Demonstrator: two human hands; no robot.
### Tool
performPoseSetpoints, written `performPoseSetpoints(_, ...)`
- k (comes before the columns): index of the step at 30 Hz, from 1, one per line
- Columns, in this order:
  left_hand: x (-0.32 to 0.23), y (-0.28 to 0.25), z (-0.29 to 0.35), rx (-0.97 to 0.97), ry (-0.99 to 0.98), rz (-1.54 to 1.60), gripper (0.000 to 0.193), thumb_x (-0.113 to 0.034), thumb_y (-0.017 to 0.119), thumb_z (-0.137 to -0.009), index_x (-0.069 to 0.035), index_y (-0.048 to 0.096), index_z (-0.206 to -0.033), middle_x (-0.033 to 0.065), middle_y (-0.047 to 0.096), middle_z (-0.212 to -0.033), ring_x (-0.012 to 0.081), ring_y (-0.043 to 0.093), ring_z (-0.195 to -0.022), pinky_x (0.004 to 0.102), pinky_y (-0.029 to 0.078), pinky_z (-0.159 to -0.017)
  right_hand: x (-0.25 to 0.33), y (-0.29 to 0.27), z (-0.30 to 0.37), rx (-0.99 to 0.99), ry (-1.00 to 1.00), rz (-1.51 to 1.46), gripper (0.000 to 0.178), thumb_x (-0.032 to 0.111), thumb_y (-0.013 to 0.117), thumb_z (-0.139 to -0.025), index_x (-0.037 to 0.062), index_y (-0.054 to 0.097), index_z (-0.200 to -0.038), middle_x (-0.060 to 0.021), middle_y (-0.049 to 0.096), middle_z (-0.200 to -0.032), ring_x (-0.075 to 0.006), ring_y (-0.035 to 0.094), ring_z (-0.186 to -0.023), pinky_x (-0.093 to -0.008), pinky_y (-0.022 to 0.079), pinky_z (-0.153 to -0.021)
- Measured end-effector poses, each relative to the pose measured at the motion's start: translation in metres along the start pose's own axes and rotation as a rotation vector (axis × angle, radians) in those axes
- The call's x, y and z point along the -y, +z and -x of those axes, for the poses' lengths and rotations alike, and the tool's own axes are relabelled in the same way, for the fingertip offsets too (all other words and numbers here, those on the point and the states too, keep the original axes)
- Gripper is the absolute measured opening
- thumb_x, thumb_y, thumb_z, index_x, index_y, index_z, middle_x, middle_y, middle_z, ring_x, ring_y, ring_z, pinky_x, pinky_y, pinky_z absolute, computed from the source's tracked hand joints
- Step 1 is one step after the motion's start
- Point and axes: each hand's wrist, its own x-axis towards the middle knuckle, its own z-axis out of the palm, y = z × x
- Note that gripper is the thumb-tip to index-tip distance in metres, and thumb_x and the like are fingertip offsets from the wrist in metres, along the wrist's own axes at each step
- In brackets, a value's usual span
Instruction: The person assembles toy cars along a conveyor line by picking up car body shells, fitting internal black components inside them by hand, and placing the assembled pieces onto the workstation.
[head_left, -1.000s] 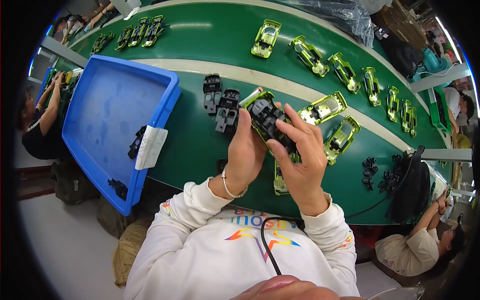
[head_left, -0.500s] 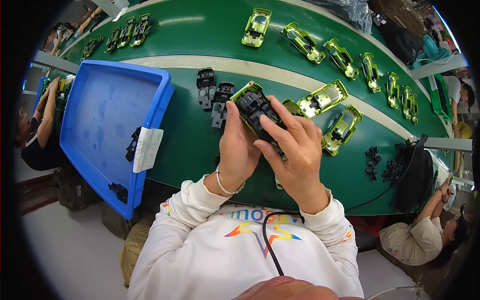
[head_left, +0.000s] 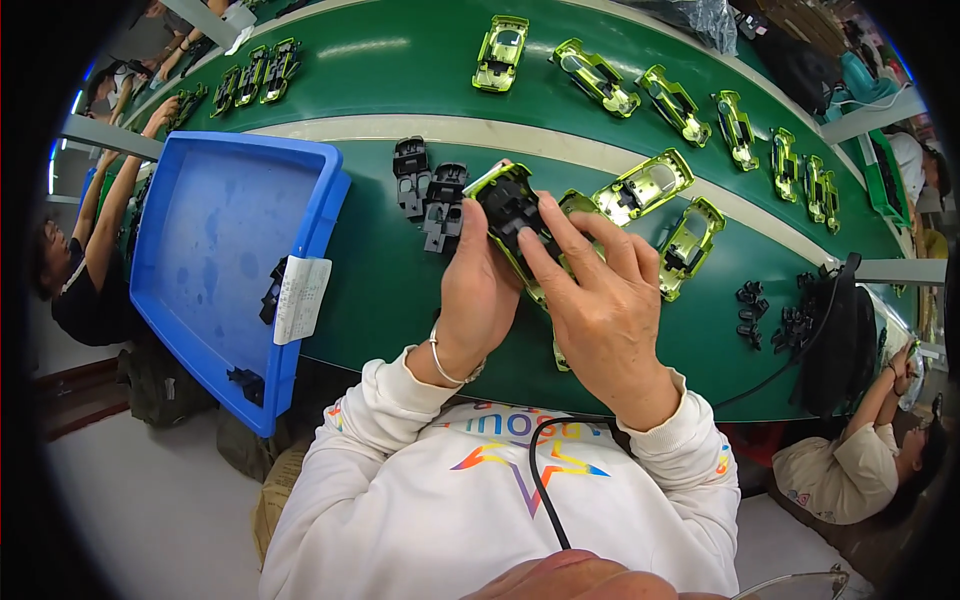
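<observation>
Both my hands hold a lime-green toy car body (head_left: 508,215), turned underside up, with a black inner part seated in it. My left hand (head_left: 478,300) grips it from the left and below. The fingers of my right hand (head_left: 598,300) press down on the black part from the right. Two loose black chassis parts (head_left: 428,190) lie on the green belt just left of the car. Two more green car bodies (head_left: 662,205) lie upside down to the right of my hands.
A large blue tray (head_left: 215,250) with a paper tag sits at the left, holding a few black parts. A row of green car bodies (head_left: 680,100) runs along the far belt. Small black parts (head_left: 770,315) and a black device lie at the right. Other people work on both sides.
My hands and the car body have stayed in place on the belt. My right fingers have shifted further over the black part, pressing it into the green body.
</observation>
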Motion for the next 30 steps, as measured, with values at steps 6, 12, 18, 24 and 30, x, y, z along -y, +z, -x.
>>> performPoseSetpoints(6,-0.010,-0.006,0.001,0.025,-0.029,-0.076,0.040,-0.022,0.045,-0.104,-0.005,0.039,-0.140,0.0159,0.057,-0.132,0.0250,0.055,-0.121,0.0401,0.042,-0.107,-0.003,-0.005,-0.003,0.038,-0.049,0.004,0.044,0.000,0.064,-0.075,0.0117,0.068,-0.117,-0.0068,0.057,-0.138,-0.0283,0.053,-0.124,-0.0435,0.037,-0.107)
performPoseSetpoints(12,-0.001,-0.007,-0.011,0.087,-0.032,-0.032,0.065,-0.004,0.059,-0.095,-0.008,0.026,-0.151,0.0074,0.055,-0.128,0.0141,0.055,-0.116,0.0306,0.044,-0.102,-0.029,0.006,0.005,0.046,-0.009,-0.431,0.052,-0.009,0.061,-0.077,0.0050,0.060,-0.127,-0.0120,0.050,-0.146,-0.0348,0.051,-0.127,-0.0468,0.042,-0.105)
performPoseSetpoints(18,0.005,0.002,-0.009,0.189,-0.028,-0.084,0.061,-0.006,0.055,-0.098,-0.007,0.024,-0.151,0.0135,0.053,-0.137,0.0198,0.055,-0.121,0.0335,0.043,-0.105,-0.031,-0.010,0.019,0.009,0.039,-0.475,0.053,-0.009,0.061,-0.077,0.0025,0.058,-0.128,-0.0160,0.050,-0.145,-0.0389,0.052,-0.125,-0.0459,0.043,-0.104)
performPoseSetpoints(24,0.019,0.013,-0.012,0.167,-0.033,-0.238,0.037,-0.007,0.051,-0.097,0.000,0.045,-0.133,0.0150,0.062,-0.127,0.0240,0.061,-0.113,0.0371,0.049,-0.100,-0.042,-0.023,0.034,-0.008,-0.057,-0.280,0.054,0.001,0.069,-0.073,0.0039,0.059,-0.126,-0.0152,0.051,-0.143,-0.0386,0.054,-0.119,-0.0426,0.048,-0.100)
performPoseSetpoints(30,0.019,0.045,-0.017,0.203,-0.141,-0.229,0.037,-0.013,0.052,-0.098,0.003,0.044,-0.131,0.0238,0.057,-0.131,0.0332,0.065,-0.111,0.0395,0.060,-0.085,-0.095,-0.077,0.100,-0.208,0.409,-0.388,0.038,-0.005,0.066,-0.083,0.0065,0.067,-0.120,-0.0134,0.063,-0.130,-0.0286,0.062,-0.116,-0.0350,0.051,-0.096)
